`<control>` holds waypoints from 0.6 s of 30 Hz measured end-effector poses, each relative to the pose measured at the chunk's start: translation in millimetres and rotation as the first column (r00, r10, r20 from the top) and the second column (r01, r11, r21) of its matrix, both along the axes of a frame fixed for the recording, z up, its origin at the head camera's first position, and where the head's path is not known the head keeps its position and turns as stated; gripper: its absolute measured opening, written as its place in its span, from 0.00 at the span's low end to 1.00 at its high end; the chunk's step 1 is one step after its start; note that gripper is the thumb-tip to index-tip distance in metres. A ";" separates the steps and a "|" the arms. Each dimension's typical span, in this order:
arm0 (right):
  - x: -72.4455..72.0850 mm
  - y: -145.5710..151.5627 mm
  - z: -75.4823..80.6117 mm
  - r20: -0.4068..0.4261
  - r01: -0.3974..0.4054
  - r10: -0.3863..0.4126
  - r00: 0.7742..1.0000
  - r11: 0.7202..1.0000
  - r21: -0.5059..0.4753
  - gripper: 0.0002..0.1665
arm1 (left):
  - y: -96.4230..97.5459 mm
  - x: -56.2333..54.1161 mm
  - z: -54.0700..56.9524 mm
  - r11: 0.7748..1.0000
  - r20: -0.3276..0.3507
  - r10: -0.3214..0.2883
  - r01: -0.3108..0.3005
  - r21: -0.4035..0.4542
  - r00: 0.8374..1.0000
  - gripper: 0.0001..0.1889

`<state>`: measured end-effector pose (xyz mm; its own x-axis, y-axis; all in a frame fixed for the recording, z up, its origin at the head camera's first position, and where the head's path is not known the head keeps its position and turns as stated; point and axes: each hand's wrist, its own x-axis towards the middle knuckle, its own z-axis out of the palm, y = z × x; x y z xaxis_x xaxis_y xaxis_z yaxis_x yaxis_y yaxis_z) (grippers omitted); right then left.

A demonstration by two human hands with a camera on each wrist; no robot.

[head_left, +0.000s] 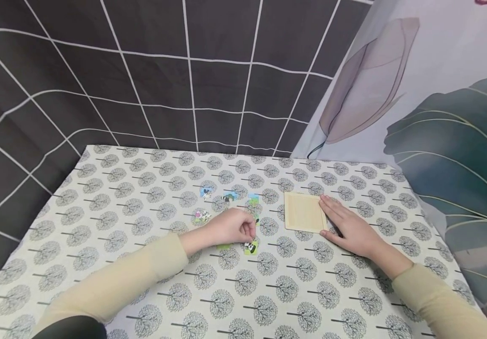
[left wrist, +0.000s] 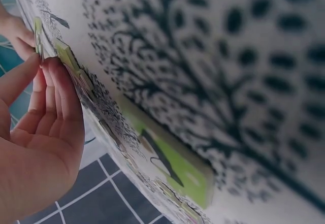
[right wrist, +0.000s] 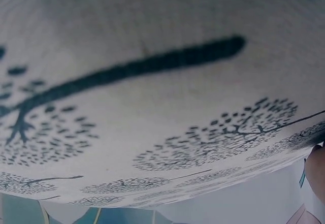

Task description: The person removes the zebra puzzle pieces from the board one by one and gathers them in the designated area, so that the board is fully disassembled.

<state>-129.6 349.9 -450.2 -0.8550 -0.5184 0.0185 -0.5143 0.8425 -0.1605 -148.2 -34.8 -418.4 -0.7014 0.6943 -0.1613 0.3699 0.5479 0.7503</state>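
My left hand [head_left: 228, 227] pinches a small puzzle piece [head_left: 250, 248] with a black-and-white panda on green between thumb and fingertips. In the left wrist view the piece [left wrist: 38, 35] shows edge-on, just above the cloth. Near that hand lie a cow piece [head_left: 202, 215], a mostly covered green piece [head_left: 223, 246] and several blue-topped pieces, one of them [head_left: 229, 196] straight behind it. My right hand [head_left: 351, 231] rests against the right side of a square, shallow wooden puzzle tray [head_left: 305, 213]. Its fingers lie straight at the upper corner and its thumb touches the lower one.
A white cloth with grey trees [head_left: 264, 308] covers the table. Behind it hangs a dark curtain [head_left: 218, 87] with a white grid. To the right is a pale curtain [head_left: 434, 108] with large leaves.
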 end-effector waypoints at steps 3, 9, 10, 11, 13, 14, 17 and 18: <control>-0.4 -0.6 0.4 -0.002 -0.003 0.003 1.000 1.000 -0.003 0.52 | -0.4 -0.1 0.8 1.000 -0.025 -0.003 0.003 -0.016 1.000 0.06; -3.4 -1.2 1.2 -0.002 -0.010 0.010 1.000 1.000 -0.003 0.52 | -0.9 -2.7 -0.4 0.999 -0.061 0.012 -0.015 -0.051 0.998 0.06; -3.4 -1.1 1.2 0.006 -0.008 0.008 1.000 1.000 0.003 0.52 | -1.8 -3.1 -0.6 0.999 -0.066 0.013 -0.017 -0.050 0.998 0.06; -3.2 -1.0 1.6 0.012 -0.007 0.007 1.000 1.000 0.009 0.52 | -3.1 -3.4 -0.4 0.999 -0.070 0.016 -0.019 -0.051 0.997 0.05; -2.3 -1.8 3.2 0.026 -0.006 0.005 1.000 1.000 0.025 0.52 | -6.9 -4.3 0.3 0.998 -0.078 0.029 -0.033 -0.048 0.997 0.04; -1.6 -2.3 3.9 0.027 -0.006 0.005 1.000 0.999 0.037 0.52 | -9.9 -4.3 1.4 0.998 -0.080 0.041 -0.045 -0.042 0.996 0.03; 1.1 -6.0 7.5 -0.003 -0.007 0.007 1.000 0.999 0.046 0.53 | -23.5 -4.3 5.3 0.995 -0.127 0.085 -0.091 -0.044 0.988 0.06; 2.4 -8.1 9.3 -0.022 -0.004 0.005 1.000 0.999 0.037 0.54 | -29.8 -3.7 7.4 0.993 -0.156 0.101 -0.109 -0.045 0.983 0.10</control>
